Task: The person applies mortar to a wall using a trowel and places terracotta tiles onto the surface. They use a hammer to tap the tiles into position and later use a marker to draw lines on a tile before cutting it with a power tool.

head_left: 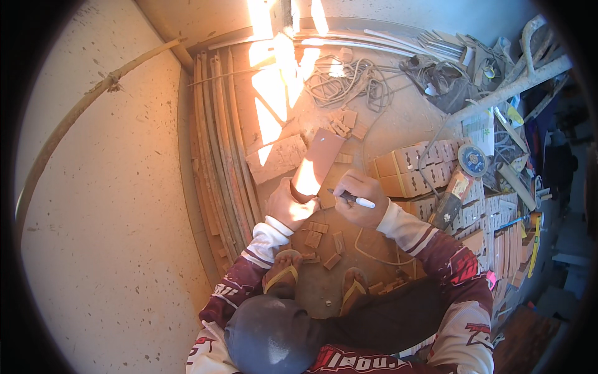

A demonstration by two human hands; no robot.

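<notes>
My left hand (288, 206) is shut on the near end of a long terracotta tile (322, 154), which lies slanted on the floor in front of me. Beside it, my right hand (362, 198) grips a white marker pen (356, 199) with its dark tip pointing left at the tile's near end. Several small tile offcuts (321, 235) lie on the dusty floor just below my hands. My feet in yellow sandals (283, 274) are planted behind the offcuts.
An angle grinder (464, 171) rests on stacked terracotta tiles (411, 168) to the right. Long tile strips (218, 156) lie along the wall on the left. A coiled cable (342, 81) and clutter lie beyond. A pale broken tile piece (277, 159) sits left of the tile.
</notes>
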